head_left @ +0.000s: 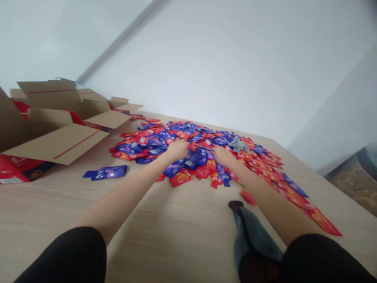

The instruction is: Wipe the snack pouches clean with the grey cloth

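Note:
A wide heap of small red and blue-purple foil packets [182, 179] covers the middle of the table. Both arms reach forward into it. My left hand [178, 149] is closed among the packets on the near side; what its fingers hold, if anything, is hidden. A short way to its right, my right hand [221, 155] is closed with its fingertips on the edge of a blue packet [205, 152]. Red and blue packets lie between the two hands. One blue packet [110, 173] lies apart to the left of the heap.
Open cardboard boxes [67, 141] with raised flaps stand at the left. A grey cloth [239, 144] lies on the heap. Overlapping red packets [294, 194] run along the right. A dark grey fabric item [256, 232] is beside my right forearm. A white wall [220, 70] rises behind the table.

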Tool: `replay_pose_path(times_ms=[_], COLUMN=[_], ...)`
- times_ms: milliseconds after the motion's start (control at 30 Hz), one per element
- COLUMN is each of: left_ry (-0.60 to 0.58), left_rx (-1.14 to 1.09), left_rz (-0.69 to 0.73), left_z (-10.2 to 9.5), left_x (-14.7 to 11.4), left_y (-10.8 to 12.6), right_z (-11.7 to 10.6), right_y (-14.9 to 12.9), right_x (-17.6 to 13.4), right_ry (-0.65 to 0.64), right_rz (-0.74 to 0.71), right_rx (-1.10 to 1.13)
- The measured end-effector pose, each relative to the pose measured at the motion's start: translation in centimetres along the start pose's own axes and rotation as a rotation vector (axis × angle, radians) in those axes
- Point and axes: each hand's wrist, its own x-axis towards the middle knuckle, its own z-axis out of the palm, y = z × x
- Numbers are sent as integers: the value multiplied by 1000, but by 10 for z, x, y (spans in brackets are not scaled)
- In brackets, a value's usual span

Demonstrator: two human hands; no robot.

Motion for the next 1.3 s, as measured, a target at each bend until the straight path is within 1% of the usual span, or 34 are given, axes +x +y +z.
replay_pose_path(times_ms=[67, 133, 167, 233, 267, 300, 333, 400, 467, 533, 600, 667, 733, 767, 800, 867, 933, 1000, 1067, 1133, 1200, 1300], left_ry=[54, 86, 90, 52, -9, -94, -172, -319, -411, -441, -426, -390, -377, -385, -396, -403, -378, -356, -353, -345, -326, -297], left_rx=[15, 26, 28, 21, 14, -5, -29, -50, -41, -20, 4, 15, 4, -9, -20, -25, -8, 6, 9, 13, 20, 10], left_rz=[-33, -60, -66, -37, 6, 58, 105, 184, 267, 301, 275, 245, 249, 257, 257, 231, 174, 132, 106, 95, 95, 103], left_z=[-15, -30, -36, -44, -46, -47, -47, -45, -43, -40, -36, -29, -16, -9, 0, 16, 28, 34, 35, 35, 35, 37], left_x=[-23, -48, -61, -90, -106, -121, -136, -161, -179, -189, -194, -197, -202, -204, -206, -211, -216, -219, -222, -225, -228, -232], left_y=[10, 18, 22, 33, 40, 47, 55, 68, 77, 83, 87, 90, 93, 95, 97, 102, 108, 112, 113, 112, 111, 111], right_z=[-10, -16, -17, -14, -9, -3, 5, 21, 33, 37, 31, 20, 12, 11, 13, 24, 42, 57, 61, 52, 32, -3], right_y=[-12, -27, -36, -57, -68, -79, -90, -107, -117, -118, -112, -101, -87, -80, -73, -60, -49, -40, -32, -29, -34, -62], right_x=[-28, -61, -78, -111, -126, -140, -153, -172, -184, -191, -195, -201, -210, -216, -222, -233, -242, -246, -246, -241, -232, -212], right_ry=[19, 37, 51, 85, 93, 84, 52, -48, -149, -217, -222, -143, -28, 11, 27, 4, -21, 7, 52, 73, 112, 220], right_rz=[-6, -45, -77, -142, -163, -172, -172, -185, -223, -261, -259, -196, -69, 12, 95, 225, 275, 287, 311, 341, 352, 308], right_rx=[17, 49, 71, 119, 136, 145, 146, 142, 149, 162, 170, 159, 126, 109, 95, 98, 131, 179, 241, 293, 313, 326])
